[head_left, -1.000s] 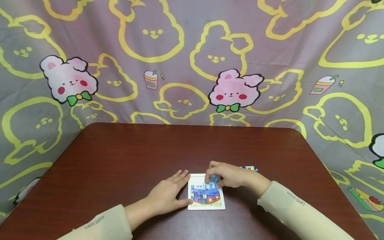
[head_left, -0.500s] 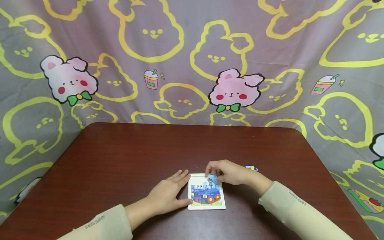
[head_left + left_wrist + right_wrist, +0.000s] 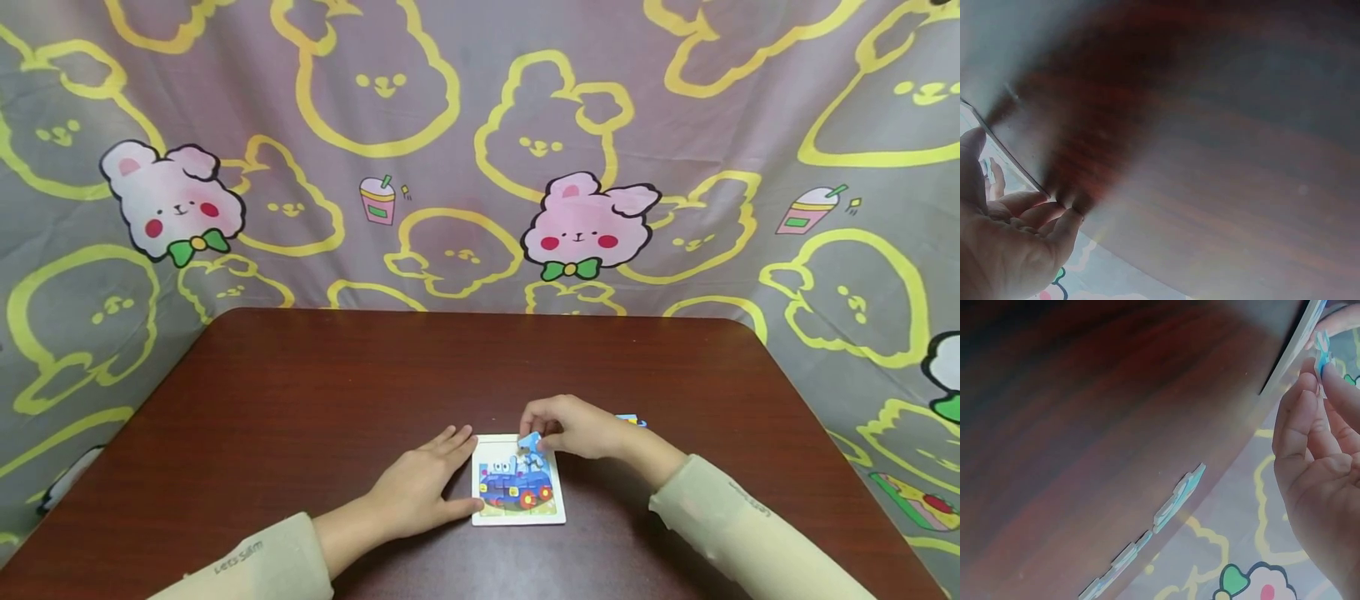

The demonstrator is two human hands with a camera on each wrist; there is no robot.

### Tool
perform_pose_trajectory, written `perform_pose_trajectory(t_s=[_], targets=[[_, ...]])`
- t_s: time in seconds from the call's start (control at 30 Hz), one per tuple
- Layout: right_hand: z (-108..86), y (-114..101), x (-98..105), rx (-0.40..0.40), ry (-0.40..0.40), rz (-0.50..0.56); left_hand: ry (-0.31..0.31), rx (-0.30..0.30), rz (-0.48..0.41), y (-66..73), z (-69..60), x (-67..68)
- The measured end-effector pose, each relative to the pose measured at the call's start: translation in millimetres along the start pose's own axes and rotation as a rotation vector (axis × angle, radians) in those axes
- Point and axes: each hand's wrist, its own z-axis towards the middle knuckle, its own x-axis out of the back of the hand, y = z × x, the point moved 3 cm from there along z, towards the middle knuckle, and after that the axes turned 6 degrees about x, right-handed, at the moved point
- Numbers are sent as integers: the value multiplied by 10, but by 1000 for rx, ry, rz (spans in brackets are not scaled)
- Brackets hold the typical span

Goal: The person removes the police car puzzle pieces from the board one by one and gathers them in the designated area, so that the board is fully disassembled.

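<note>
Just above puzzle [image 3: 517, 490], right grip [image 3: 576, 427].

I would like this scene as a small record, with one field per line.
Left hand: touches left edge of white rectangular puzzle board
Right hand: pinches a light-blue jigsaw piece at the board's upper right
Board picture: blue vehicle with red-and-yellow wheels; upper left bare white
Loose jigsaw pieces: flat, partly light-blue, lying on dark red-brown table

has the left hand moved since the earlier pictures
No. In the head view, the left hand stays put relative to the table, at the puzzle frame.
</note>
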Motion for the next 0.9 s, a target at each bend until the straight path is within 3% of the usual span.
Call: perform_pose_trajectory(t_s=[0.37, 0.5, 0.9], targets=[[-119, 47, 79, 2, 34, -6, -2, -3, 0, 2, -1, 3], [-178, 92, 116, -33, 44, -8, -3, -1, 0, 3, -5, 7], [-427, 240, 328, -35, 105, 52, -2, 4, -5, 7, -10, 9]])
